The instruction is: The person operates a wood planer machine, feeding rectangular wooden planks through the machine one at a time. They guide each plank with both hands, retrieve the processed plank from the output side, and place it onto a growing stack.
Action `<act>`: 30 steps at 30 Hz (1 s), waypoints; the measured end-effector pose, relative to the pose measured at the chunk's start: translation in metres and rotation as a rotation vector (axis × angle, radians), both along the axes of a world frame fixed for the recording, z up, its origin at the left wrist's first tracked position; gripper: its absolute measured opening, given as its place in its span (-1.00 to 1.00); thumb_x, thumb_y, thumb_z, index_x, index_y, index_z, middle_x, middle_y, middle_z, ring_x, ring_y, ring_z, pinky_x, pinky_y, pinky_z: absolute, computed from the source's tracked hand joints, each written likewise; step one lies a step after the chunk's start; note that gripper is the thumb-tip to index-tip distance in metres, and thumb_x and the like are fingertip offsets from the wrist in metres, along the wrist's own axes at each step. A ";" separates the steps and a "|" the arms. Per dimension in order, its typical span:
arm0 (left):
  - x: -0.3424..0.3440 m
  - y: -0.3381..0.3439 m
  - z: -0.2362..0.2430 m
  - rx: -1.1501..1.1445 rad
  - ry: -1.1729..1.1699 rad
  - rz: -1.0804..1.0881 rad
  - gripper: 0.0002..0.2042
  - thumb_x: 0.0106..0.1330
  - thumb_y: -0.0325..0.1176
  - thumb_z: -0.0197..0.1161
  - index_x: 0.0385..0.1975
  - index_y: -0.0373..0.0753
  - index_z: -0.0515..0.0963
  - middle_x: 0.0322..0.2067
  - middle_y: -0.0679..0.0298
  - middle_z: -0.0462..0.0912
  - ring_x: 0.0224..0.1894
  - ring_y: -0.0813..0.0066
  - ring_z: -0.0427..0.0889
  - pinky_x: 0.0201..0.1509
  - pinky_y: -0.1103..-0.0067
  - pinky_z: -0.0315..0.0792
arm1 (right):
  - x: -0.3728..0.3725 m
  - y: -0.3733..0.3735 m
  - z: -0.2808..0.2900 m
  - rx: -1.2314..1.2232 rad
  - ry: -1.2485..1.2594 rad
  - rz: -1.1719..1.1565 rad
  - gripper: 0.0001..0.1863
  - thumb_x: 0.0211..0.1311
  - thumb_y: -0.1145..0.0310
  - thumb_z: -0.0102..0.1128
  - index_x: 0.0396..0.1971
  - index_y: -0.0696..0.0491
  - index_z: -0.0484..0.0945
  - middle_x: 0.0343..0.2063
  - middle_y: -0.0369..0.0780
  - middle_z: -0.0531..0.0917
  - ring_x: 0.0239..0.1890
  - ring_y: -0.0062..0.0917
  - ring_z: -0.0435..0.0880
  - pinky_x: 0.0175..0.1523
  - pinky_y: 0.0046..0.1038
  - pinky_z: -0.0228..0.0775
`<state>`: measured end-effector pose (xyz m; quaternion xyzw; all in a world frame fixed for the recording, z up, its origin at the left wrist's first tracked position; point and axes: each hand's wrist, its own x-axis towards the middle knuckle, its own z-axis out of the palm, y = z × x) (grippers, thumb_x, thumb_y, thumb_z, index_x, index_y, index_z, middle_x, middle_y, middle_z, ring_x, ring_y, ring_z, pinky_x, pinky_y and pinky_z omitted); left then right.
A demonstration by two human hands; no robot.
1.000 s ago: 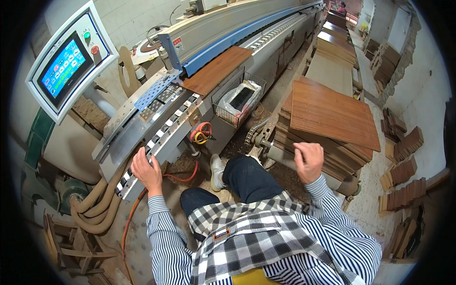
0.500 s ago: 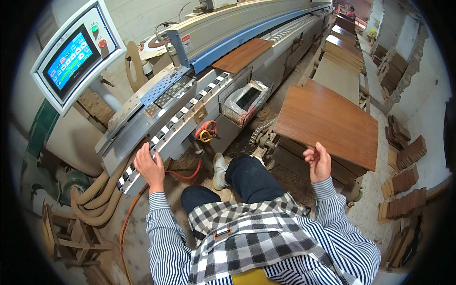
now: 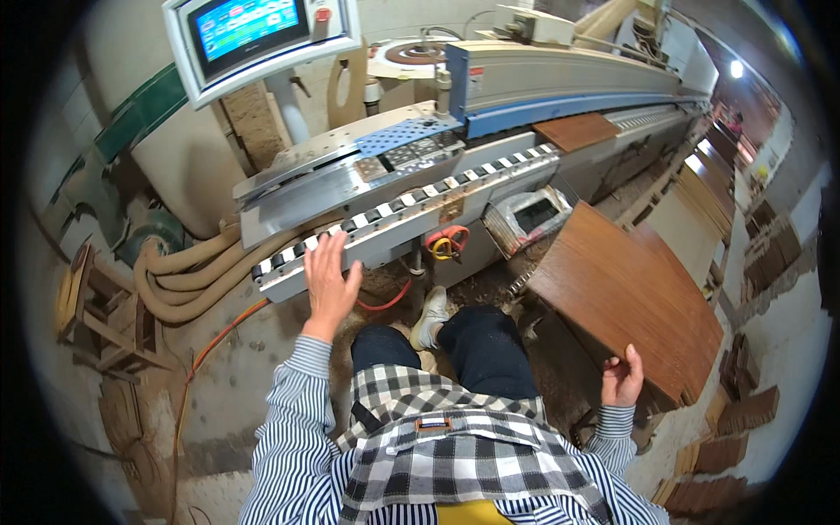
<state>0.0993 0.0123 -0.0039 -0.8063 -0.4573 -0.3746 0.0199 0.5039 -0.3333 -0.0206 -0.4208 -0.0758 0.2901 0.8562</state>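
My left hand (image 3: pixel 329 282) is open with its fingers spread, at the near end of a rail (image 3: pixel 385 229) set with black and white rollers. Its fingertips overlap the rail's edge; whether they touch it I cannot tell. Over on the right, my right hand (image 3: pixel 622 380) is beside the near edge of a brown wood-grain panel (image 3: pixel 626 302). Its fingers are loosely bent and apart, with the index fingertip against the panel's edge. That panel lies on top of a stack of boards. Another brown panel (image 3: pixel 576 130) lies farther along the machine, beside its blue guard.
A control screen (image 3: pixel 249 31) stands at the upper left. Below the rail are a wire basket with a plastic liner (image 3: pixel 528 220) and red and yellow handled scissors (image 3: pixel 448 243). Thick hoses (image 3: pixel 179 297) and a wooden stool (image 3: pixel 109 306) are at left. Boards (image 3: pixel 700 206) line the right side.
The view has swung, so the machine appears farther right. My left hand's fingers are now spread wider at the rail. My right hand stays by the panel's near edge.
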 end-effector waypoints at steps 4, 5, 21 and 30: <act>-0.004 -0.060 0.018 -0.089 -0.089 -0.179 -0.35 0.22 -0.17 0.27 0.30 -0.22 0.25 0.30 0.11 0.31 0.39 0.09 0.20 0.47 0.15 -0.05 | -0.034 0.056 0.010 0.082 0.095 0.288 -0.75 0.25 0.46 0.20 -0.07 0.07 0.53 -0.18 -0.31 0.64 -0.20 -0.55 0.60 -0.29 -0.52 0.49; -0.005 -0.074 0.024 -0.110 -0.114 -0.229 -0.33 0.21 -0.15 0.28 0.31 -0.21 0.24 0.32 0.10 0.29 0.39 0.08 0.19 0.46 0.15 -0.04 | -0.043 0.075 0.016 0.087 0.100 0.374 -0.74 0.24 0.47 0.19 -0.06 0.07 0.52 -0.17 -0.30 0.64 -0.19 -0.54 0.60 -0.27 -0.50 0.49; -0.088 -0.054 0.002 -0.022 0.027 0.247 -0.45 0.26 -0.01 0.25 0.21 -0.10 0.40 0.30 0.26 0.36 0.38 0.22 0.24 0.49 0.11 -0.21 | -0.187 0.305 0.011 0.128 0.281 1.076 -0.86 0.30 0.36 0.24 -0.23 0.08 0.55 -0.30 -0.25 0.64 -0.13 -0.37 0.69 0.00 -0.33 0.56; -0.102 0.010 0.014 -0.049 0.068 0.267 -0.42 0.20 0.00 0.32 0.19 -0.09 0.41 0.31 0.22 0.34 0.36 0.19 0.25 0.48 0.10 -0.22 | -0.125 0.209 -0.017 -0.241 -0.368 0.998 -0.68 0.35 0.34 0.14 0.01 0.19 0.54 -0.22 -0.15 0.69 -0.24 -0.52 0.67 -0.07 -0.48 0.54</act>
